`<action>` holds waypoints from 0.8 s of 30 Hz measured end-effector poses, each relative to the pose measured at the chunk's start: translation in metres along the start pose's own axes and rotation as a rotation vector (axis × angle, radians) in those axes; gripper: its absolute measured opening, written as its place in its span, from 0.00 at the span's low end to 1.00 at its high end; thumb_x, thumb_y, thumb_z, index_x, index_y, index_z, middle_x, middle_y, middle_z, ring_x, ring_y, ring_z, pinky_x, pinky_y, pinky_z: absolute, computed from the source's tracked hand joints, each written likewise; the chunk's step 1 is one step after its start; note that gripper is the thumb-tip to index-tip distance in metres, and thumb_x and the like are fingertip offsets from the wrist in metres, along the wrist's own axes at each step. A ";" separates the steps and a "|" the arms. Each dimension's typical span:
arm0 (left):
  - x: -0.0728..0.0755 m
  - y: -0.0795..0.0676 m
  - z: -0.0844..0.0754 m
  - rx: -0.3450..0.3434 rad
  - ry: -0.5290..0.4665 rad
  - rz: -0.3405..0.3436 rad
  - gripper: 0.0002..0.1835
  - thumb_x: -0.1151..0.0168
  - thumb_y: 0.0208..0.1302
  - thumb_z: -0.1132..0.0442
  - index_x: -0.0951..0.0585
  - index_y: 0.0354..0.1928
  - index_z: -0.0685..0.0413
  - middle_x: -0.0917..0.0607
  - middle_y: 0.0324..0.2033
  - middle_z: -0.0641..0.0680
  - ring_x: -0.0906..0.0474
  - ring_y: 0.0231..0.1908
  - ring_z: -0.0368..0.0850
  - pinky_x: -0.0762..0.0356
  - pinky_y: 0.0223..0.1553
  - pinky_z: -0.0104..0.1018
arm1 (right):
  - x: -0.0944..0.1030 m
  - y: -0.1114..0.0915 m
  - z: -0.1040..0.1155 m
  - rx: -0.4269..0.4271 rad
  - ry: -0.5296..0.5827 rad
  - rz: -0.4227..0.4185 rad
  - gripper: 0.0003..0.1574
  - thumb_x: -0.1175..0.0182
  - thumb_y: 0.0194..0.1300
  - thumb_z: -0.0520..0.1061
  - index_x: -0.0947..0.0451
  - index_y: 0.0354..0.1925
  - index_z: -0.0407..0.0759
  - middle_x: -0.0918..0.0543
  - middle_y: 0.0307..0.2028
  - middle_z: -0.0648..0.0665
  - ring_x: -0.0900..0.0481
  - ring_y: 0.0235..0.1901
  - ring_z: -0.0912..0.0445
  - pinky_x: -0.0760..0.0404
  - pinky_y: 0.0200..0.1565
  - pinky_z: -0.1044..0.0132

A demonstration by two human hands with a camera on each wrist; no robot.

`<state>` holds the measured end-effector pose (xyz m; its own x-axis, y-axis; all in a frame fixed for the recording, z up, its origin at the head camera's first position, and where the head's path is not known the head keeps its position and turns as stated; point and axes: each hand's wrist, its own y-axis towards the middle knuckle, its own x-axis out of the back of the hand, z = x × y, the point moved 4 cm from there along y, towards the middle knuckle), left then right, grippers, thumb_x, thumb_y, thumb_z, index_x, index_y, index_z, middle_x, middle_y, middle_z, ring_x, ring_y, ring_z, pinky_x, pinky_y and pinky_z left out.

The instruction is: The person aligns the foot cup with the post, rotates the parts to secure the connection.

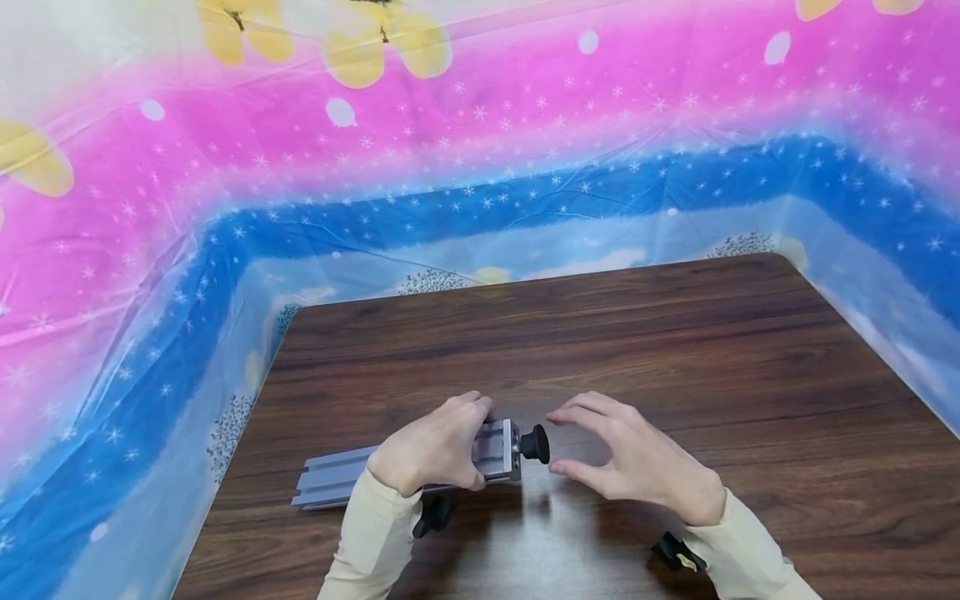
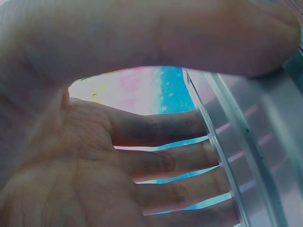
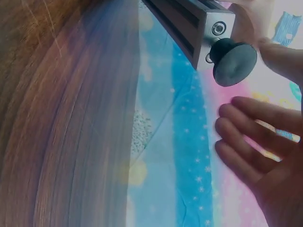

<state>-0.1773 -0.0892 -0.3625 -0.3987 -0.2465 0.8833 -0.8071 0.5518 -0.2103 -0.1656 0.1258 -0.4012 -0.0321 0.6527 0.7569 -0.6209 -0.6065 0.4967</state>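
A grey aluminium profile (image 1: pixel 333 477) with lengthwise slots lies left to right across the table. My left hand (image 1: pixel 437 446) grips it from above near its right end, thumb on the near side and fingers along the far side. In the left wrist view, the fingertips and thumb meet the slotted profile (image 2: pixel 246 137). From the profile's end plate (image 1: pixel 512 450) a round black levelling foot (image 1: pixel 536 444) sticks out to the right on a short stem. Just right of that foot, my right hand (image 1: pixel 637 454) holds nothing, its thumb and fingers spread apart. The right wrist view shows the foot's round face (image 3: pixel 236 66) close to the thumb.
The dark wood-grain table (image 1: pixel 675 358) extends behind and to the right of the hands. A pink and blue patterned cloth (image 1: pixel 480 200) hangs around its back and sides. Small black devices sit under the left wrist (image 1: pixel 433 515) and right wrist (image 1: pixel 678 552).
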 end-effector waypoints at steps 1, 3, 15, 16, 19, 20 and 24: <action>0.000 0.000 0.000 0.002 0.002 -0.001 0.28 0.19 0.38 0.67 0.24 0.43 0.59 0.25 0.36 0.52 0.30 0.35 0.46 0.27 0.37 0.39 | 0.000 0.000 0.001 0.020 0.000 0.004 0.29 0.27 0.61 0.54 0.19 0.56 0.44 0.16 0.51 0.51 0.18 0.51 0.60 0.18 0.51 0.64; 0.000 0.000 0.000 0.006 0.002 -0.001 0.28 0.19 0.38 0.67 0.24 0.44 0.59 0.25 0.36 0.52 0.30 0.35 0.46 0.27 0.37 0.39 | -0.001 0.000 0.003 0.061 -0.003 0.011 0.33 0.26 0.59 0.50 0.21 0.60 0.42 0.18 0.54 0.50 0.19 0.53 0.59 0.19 0.52 0.64; 0.001 0.000 0.000 -0.001 -0.006 -0.006 0.28 0.19 0.38 0.67 0.23 0.43 0.58 0.25 0.35 0.52 0.30 0.35 0.46 0.27 0.37 0.39 | -0.007 0.006 0.003 0.061 -0.019 -0.004 0.16 0.30 0.64 0.53 0.17 0.46 0.47 0.17 0.41 0.56 0.19 0.42 0.64 0.19 0.46 0.69; 0.001 0.000 0.000 -0.002 -0.007 -0.007 0.28 0.19 0.38 0.68 0.23 0.43 0.58 0.24 0.35 0.52 0.30 0.35 0.46 0.27 0.37 0.39 | -0.008 0.006 0.002 0.043 -0.020 0.002 0.14 0.31 0.65 0.54 0.17 0.43 0.48 0.17 0.40 0.57 0.20 0.40 0.65 0.19 0.44 0.70; 0.002 0.000 -0.001 -0.008 -0.010 -0.008 0.28 0.19 0.38 0.68 0.23 0.43 0.59 0.24 0.36 0.52 0.31 0.35 0.46 0.27 0.36 0.39 | -0.011 0.007 0.000 0.002 -0.030 0.020 0.11 0.34 0.68 0.57 0.19 0.35 0.53 0.22 0.32 0.62 0.25 0.32 0.69 0.23 0.37 0.74; 0.002 0.000 -0.001 -0.009 -0.010 -0.008 0.27 0.19 0.38 0.68 0.23 0.43 0.59 0.24 0.36 0.52 0.31 0.35 0.46 0.27 0.36 0.38 | -0.012 0.007 0.000 -0.007 -0.034 0.026 0.11 0.35 0.68 0.57 0.21 0.33 0.55 0.24 0.30 0.62 0.28 0.30 0.69 0.25 0.34 0.76; 0.002 -0.001 -0.001 -0.009 -0.010 -0.006 0.27 0.19 0.38 0.68 0.23 0.43 0.59 0.24 0.36 0.52 0.31 0.35 0.46 0.27 0.36 0.38 | -0.015 0.009 -0.001 -0.013 -0.035 0.043 0.16 0.38 0.71 0.56 0.28 0.26 0.58 0.30 0.23 0.60 0.34 0.23 0.68 0.35 0.28 0.80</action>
<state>-0.1773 -0.0894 -0.3603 -0.3984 -0.2581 0.8802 -0.8055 0.5574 -0.2012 -0.1712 0.1109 -0.4086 -0.0316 0.6092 0.7924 -0.6299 -0.6277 0.4575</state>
